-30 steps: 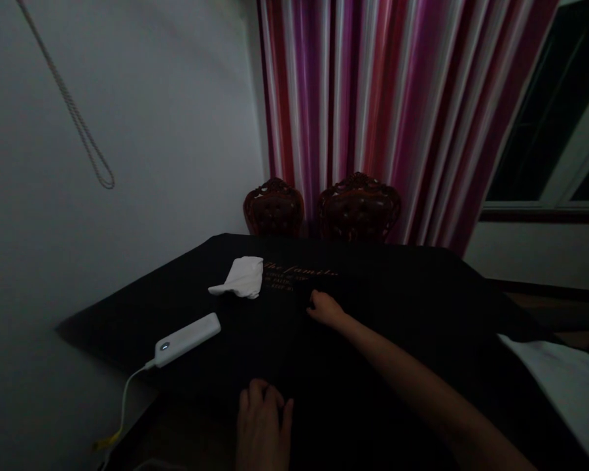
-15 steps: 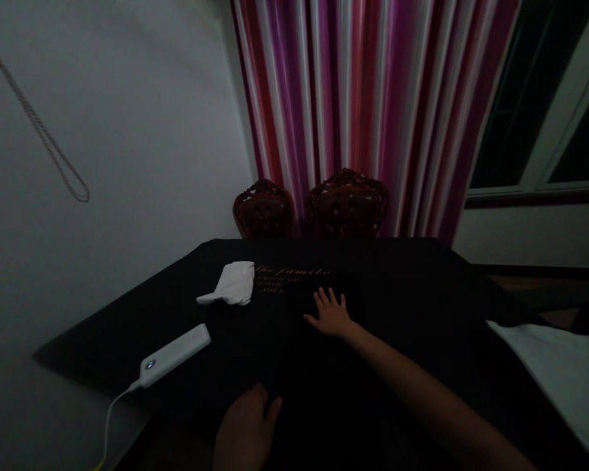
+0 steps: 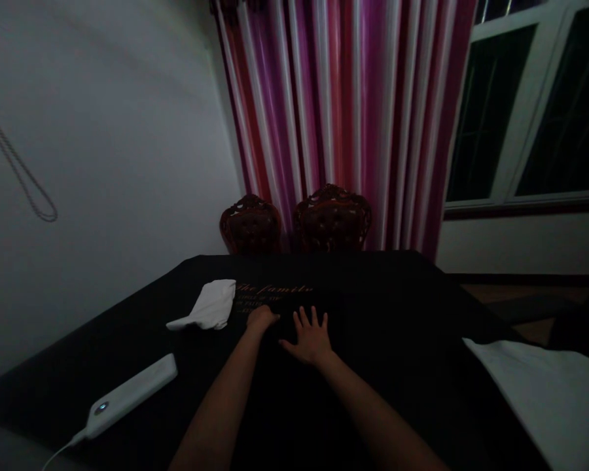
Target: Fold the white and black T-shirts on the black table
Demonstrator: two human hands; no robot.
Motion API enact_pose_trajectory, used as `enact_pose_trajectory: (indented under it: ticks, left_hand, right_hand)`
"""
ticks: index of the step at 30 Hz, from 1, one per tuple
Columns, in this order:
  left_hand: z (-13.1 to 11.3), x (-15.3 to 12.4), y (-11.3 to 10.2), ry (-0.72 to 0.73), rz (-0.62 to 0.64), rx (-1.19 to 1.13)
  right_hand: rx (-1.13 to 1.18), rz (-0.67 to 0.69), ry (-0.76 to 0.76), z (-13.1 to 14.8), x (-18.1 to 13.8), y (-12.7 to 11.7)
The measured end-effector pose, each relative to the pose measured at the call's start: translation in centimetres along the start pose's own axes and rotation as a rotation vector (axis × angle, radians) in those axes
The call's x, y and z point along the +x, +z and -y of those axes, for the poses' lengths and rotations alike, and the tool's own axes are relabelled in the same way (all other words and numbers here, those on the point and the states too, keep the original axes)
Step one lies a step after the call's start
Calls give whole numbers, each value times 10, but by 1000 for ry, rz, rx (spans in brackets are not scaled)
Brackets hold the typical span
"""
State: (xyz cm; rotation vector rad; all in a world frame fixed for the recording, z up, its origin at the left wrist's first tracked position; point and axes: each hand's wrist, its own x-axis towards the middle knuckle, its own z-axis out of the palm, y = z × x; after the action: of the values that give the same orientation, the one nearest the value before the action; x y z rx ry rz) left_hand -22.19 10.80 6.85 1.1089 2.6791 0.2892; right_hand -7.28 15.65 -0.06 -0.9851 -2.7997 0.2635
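Left hand (image 3: 261, 319): center frame, on the black cloth (image 3: 397, 314), just below the printed lettering (image 3: 275, 289). Fingers look curled down. Too dark to tell if it pinches the fabric.
Right hand (image 3: 308, 337): just right of the left hand, close to it. Open, palm flat on the black cloth, fingers spread and pointing to the far edge.
Black cloth: spread across the whole surface, center to lower frame, with the lettering left of center near the far edge.
White cloth (image 3: 206, 306): bunched, lying on the black cloth just left of the left hand, beside the lettering.
Power bank (image 3: 130, 396): white, lower left, lying at a slant with a small light on. Its cable (image 3: 59, 451) runs off the bottom left.
White sheet (image 3: 544, 392): lower right corner, at the right edge of the black cloth.
Chairs (image 3: 331, 219): two dark carved backs right behind the far edge.
Curtain (image 3: 343, 118): striped pink and purple, behind the chairs.
Window (image 3: 535, 104): upper right, dark panes.
Rope loop (image 3: 19, 170): hangs on the wall, left.
Open room: bare black cloth to the right of the hands and beyond them to the far edge. The left side is tighter, with the white cloth and the power bank.
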Motion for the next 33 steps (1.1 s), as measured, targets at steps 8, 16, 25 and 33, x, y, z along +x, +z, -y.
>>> enact_pose_trajectory:
  ticks: [8,16,25,33]
  left_hand:
    - [-12,-10,-10,416,-112,-43]
    - [-6,-66,21,817,32,59]
    - [26,-59,38,900,17,147]
    - [23,-94,34,546,-249,259]
  right_hand:
    - [227,-97,-16,-6,4,1]
    - [648,-391,286,-46,23,-24]
    - [81,-125,-9,-46,6,-6]
    - [22,-154,-16,-42,-6,-17]
